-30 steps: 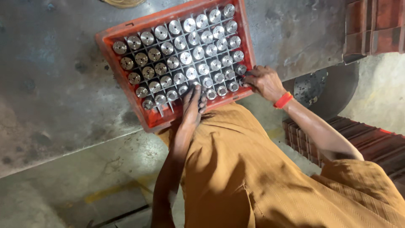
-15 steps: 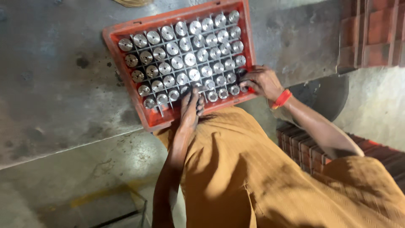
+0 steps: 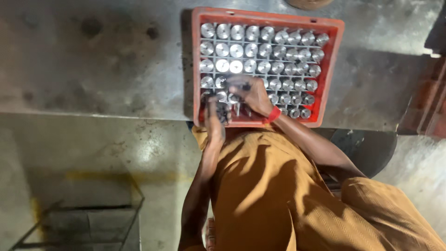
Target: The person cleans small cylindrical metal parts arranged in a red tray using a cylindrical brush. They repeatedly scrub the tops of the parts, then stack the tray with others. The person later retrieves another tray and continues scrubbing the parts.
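A red plastic crate [image 3: 332, 69] with divider cells sits on a grey metal table [image 3: 102, 60]. It holds several shiny metal cylinders [image 3: 258, 51] standing on end. My right hand [image 3: 253, 95], with a red wristband, reaches over the near-left rows, its fingers curled around one cylinder top. My left hand [image 3: 214, 122] rests at the crate's near-left edge with its fingertips in the front cells. Motion blur hides whether it grips anything. My orange garment fills the lower middle of the view.
A concrete floor lies below the table edge, with a dark wire-frame rack [image 3: 83, 223] at the lower left. Red crates or brick-like stacks [image 3: 432, 102] stand at the right. A round dark object [image 3: 371, 144] sits beside my right arm.
My right hand has moved from the crate's near-right corner leftward over the near rows, close to my left hand. The left hand stays at the near edge. The view has turned and the crate now looks square-on.
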Available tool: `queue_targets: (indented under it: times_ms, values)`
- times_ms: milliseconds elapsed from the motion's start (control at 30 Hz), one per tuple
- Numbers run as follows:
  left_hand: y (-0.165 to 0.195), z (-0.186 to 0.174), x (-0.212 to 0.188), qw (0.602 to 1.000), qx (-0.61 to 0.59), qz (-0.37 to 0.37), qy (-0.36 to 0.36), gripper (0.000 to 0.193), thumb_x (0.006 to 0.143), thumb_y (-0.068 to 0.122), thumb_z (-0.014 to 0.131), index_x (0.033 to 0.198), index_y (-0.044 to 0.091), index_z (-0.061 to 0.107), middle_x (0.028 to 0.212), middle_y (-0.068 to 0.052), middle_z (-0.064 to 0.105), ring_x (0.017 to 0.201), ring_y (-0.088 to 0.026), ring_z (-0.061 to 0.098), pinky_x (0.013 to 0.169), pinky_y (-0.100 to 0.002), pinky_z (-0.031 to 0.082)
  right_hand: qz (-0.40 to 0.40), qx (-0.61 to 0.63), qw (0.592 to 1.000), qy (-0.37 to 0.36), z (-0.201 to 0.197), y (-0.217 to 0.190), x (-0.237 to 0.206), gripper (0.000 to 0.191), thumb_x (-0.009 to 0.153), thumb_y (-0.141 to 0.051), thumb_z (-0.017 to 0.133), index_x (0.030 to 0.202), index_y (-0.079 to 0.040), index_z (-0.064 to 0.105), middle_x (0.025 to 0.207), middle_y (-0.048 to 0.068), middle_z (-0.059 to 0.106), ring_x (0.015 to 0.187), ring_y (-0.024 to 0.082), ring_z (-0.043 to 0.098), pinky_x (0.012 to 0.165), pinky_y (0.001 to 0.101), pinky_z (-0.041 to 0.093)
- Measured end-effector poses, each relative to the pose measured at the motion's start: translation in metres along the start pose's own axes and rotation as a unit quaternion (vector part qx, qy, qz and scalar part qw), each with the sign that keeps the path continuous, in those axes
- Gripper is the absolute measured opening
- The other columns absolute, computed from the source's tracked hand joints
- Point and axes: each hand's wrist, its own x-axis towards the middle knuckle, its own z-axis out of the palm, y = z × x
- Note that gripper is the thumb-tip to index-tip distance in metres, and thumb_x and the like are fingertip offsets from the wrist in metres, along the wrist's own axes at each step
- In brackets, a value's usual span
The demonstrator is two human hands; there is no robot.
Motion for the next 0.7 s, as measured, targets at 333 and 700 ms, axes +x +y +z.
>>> queue_targets:
  times_ms: [333, 700]
  values:
    - [0.031, -0.044, -0.021, 0.991, -0.106, 0.067, -0.037, 0.020, 0.110, 0.032, 0.059, 0.115, 0.012, 0.060, 0.081, 0.004, 0.051, 0.060, -0.006, 0.044, 0.049, -0.022, 0.032, -0.172, -0.370, 0.911, -0.059, 0.044, -0.013, 0.053, 0.011, 0.090, -0.017, 0.081, 0.096, -0.009, 0.080, 0.091, 0.013, 0.077, 0.079, 0.029, 0.071, 0.091, 0.0458, 0.051]
    - [0.048, 0.002, -0.014, 0.996, 0.042, 0.059, -0.050, 0.026, 0.105, 0.033, 0.057, 0.128, 0.020, 0.059, 0.076, 0.006, 0.050, 0.056, -0.002, 0.040, 0.045, -0.019, 0.029, 0.003, -0.058, 0.986, -0.154, 0.019, 0.013, 0.012, 0.023, 0.095, -0.021, 0.075, 0.113, -0.006, 0.077, 0.107, 0.011, 0.078, 0.093, 0.018, 0.071, 0.083, 0.0355, 0.058]
